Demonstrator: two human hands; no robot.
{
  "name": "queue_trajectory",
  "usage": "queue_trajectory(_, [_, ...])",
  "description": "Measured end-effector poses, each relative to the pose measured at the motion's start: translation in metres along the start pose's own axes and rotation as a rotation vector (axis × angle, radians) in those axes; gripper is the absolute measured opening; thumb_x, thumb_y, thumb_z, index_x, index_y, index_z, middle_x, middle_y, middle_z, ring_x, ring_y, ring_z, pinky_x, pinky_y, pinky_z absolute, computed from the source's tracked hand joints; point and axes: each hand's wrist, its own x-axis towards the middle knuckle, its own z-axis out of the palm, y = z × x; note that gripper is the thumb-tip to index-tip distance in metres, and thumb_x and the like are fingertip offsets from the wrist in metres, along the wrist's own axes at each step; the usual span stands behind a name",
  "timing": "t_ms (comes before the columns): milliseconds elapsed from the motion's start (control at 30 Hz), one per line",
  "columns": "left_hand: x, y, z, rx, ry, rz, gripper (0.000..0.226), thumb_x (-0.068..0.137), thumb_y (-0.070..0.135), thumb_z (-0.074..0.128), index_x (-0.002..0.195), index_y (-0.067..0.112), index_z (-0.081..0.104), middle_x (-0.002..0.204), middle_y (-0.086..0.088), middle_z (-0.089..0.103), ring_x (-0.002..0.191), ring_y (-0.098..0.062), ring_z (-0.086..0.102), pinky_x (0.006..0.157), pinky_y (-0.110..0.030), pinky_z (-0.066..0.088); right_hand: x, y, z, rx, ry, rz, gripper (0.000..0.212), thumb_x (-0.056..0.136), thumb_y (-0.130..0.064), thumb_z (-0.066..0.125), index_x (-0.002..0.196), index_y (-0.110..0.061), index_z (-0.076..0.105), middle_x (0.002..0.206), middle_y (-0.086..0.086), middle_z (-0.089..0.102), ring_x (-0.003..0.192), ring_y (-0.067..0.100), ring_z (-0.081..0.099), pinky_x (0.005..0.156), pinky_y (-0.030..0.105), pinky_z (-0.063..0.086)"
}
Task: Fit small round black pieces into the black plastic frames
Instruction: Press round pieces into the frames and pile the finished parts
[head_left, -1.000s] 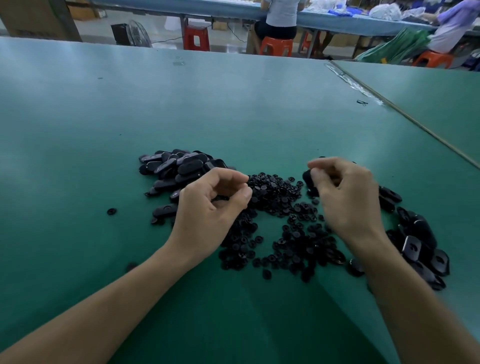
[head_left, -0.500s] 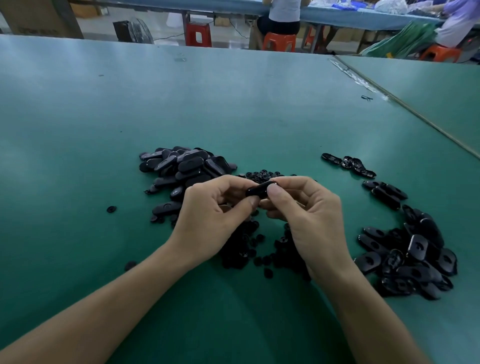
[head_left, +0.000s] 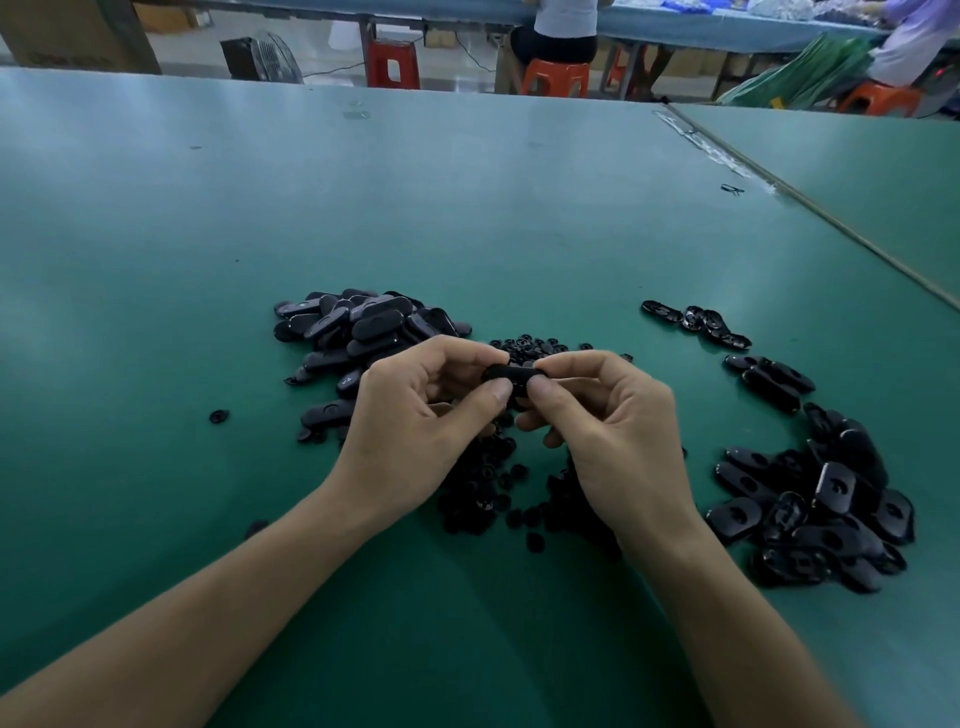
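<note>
Above the green desk (head_left: 467, 208), the left hand (head_left: 415, 431) and right hand (head_left: 613, 436) pinch one black frame (head_left: 511, 375) between thumbs and forefingers. Small round pieces (head_left: 483, 483) lie heaped beneath (partly hidden by both hands), with more frames (head_left: 810, 504) piled at either side.

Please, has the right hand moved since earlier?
Yes, the right hand moved left over the heap of round black pieces, joining the left hand on an oval black plastic frame.

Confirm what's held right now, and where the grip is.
One black plastic frame, pinched at its ends: left hand on the left end, right hand on the right end.
</note>
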Motion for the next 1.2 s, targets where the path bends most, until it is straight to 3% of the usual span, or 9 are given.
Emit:
queue_trajectory(400, [0.0021,0.0005,-0.0002,-0.014,0.014,-0.001,0.01,0.091,0.006,0.069,0.094,0.015,0.074,0.077,-0.002,0.076,0.067,-0.015,0.074,0.062,-0.023,0.058,-0.0004,-0.0002,0.0,-0.061,0.0,-0.042,0.012,0.09,-0.012,0.072,0.089,-0.023,0.07,0.073,-0.005,0.074,0.066,0.009,0.071,0.06,0.014,0.048])
queue_trajectory(533, [0.0009,0.0011,0.0009,0.002,-0.046,-0.005,0.019,0.087,0.012,0.075,0.102,0.022,0.069,0.074,0.0,0.075,0.066,-0.015,0.073,0.065,-0.024,0.058,0.0008,0.0002,-0.0001,-0.086,0.041,-0.09,0.022,0.093,-0.011,0.069,0.097,-0.032,0.076,0.081,-0.005,0.075,0.074,0.017,0.07,0.07,0.032,0.057])
queue_trajectory(633, [0.0006,-0.0003,0.0015,0.067,-0.073,0.008,0.028,0.084,0.021,0.075,0.109,0.031,0.068,0.076,0.003,0.076,0.066,-0.012,0.071,0.065,-0.023,0.056,0.0004,-0.0012,0.0008,-0.137,-0.038,-0.131,0.035,0.096,-0.004,0.062,0.111,-0.032,0.074,0.101,-0.011,0.076,0.093,0.008,0.071,0.082,0.029,0.057])
queue_trajectory(767, [0.0027,-0.0009,0.0005,-0.018,-0.01,0.004,0.015,0.085,0.021,0.073,0.095,0.033,0.075,0.079,0.001,0.077,0.07,-0.013,0.072,0.065,-0.026,0.059,0.0011,0.001,0.0004,-0.141,0.006,-0.09,0.039,0.095,-0.001,0.061,0.119,-0.03,0.07,0.097,-0.008,0.076,0.089,0.018,0.073,0.084,0.041,0.059])
queue_trajectory(900, [0.0041,-0.002,0.0007,0.003,0.034,0.033,0.008,0.085,0.023,0.074,0.086,0.029,0.068,0.075,0.009,0.07,0.068,-0.007,0.064,0.061,-0.039,0.058,-0.0013,0.0003,-0.0047,-0.511,-0.011,-0.199,0.018,0.089,-0.014,0.074,0.103,-0.025,0.077,0.09,-0.014,0.071,0.086,-0.001,0.064,0.08,0.015,0.05])
queue_trajectory(933, [0.0045,-0.0021,0.0004,-0.003,0.046,0.035,0.008,0.085,0.022,0.074,0.086,0.024,0.066,0.074,0.01,0.068,0.067,-0.007,0.063,0.06,-0.04,0.058,-0.0022,0.0002,-0.0054,-0.618,-0.063,-0.213,0.015,0.089,-0.02,0.075,0.102,-0.026,0.077,0.09,-0.014,0.069,0.087,0.001,0.06,0.081,0.018,0.048])
queue_trajectory(1067, [0.0059,-0.0004,0.0,-0.051,0.079,0.04,0.013,0.084,0.026,0.075,0.083,0.02,0.063,0.071,0.007,0.065,0.065,-0.009,0.061,0.054,-0.023,0.055,-0.0042,-0.0012,-0.006,-0.809,-0.264,-0.178,0.016,0.092,-0.038,0.069,0.105,-0.031,0.075,0.095,-0.012,0.062,0.097,0.009,0.052,0.085,0.032,0.049])
queue_trajectory(1200, [0.0053,0.0007,0.0004,-0.023,0.101,0.041,0.018,0.082,0.032,0.072,0.087,0.017,0.063,0.067,0.006,0.062,0.057,-0.007,0.057,0.051,-0.02,0.053,-0.005,-0.004,-0.0036,-0.815,-0.277,-0.165,0.015,0.094,-0.037,0.067,0.104,-0.029,0.074,0.098,-0.011,0.061,0.097,0.009,0.055,0.086,0.033,0.051])
